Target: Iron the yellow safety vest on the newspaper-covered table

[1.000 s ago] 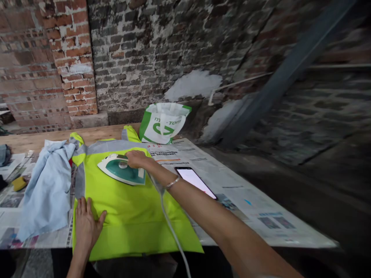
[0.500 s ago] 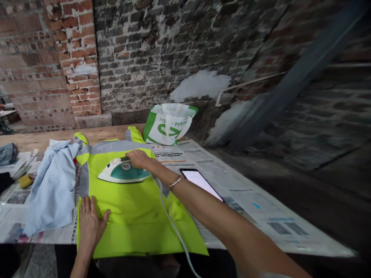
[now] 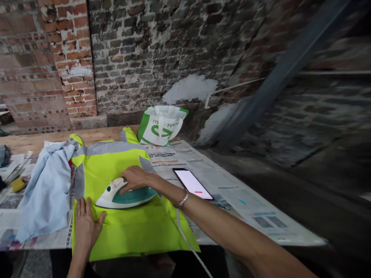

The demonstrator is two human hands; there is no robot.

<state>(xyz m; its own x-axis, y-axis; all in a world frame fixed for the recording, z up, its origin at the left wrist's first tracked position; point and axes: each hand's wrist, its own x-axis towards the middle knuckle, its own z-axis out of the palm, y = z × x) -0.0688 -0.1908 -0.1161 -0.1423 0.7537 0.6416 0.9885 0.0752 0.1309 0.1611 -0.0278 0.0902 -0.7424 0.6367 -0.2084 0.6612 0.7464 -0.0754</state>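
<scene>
A neon-yellow shirt with grey bands (image 3: 116, 231) lies spread on the table, its lower hem hanging over the front edge. My right hand (image 3: 135, 178) is wrapped round the handle of a white and green clothes iron (image 3: 130, 198), which rests on the middle of the shirt with its tip pointing left. From the iron's rear a pale cord (image 3: 185, 235) runs down past the table edge. Flat on the shirt's lower left side lies my left hand (image 3: 87, 227), fingers stretched and thumb apart, just left of the iron's tip.
Left of the shirt is a crumpled light-blue cloth (image 3: 48, 193), with a yellow sponge (image 3: 18, 184) beyond it. A phone with a lit screen (image 3: 193, 184) lies on newspaper (image 3: 232, 197) at the right. A white and green bag (image 3: 162, 125) stands at the back, before a brick wall (image 3: 130, 58).
The iron has come toward me down the shirt in my right hand, ending closer to my left hand. My left hand stays flat on the cloth. The view has shifted slightly right.
</scene>
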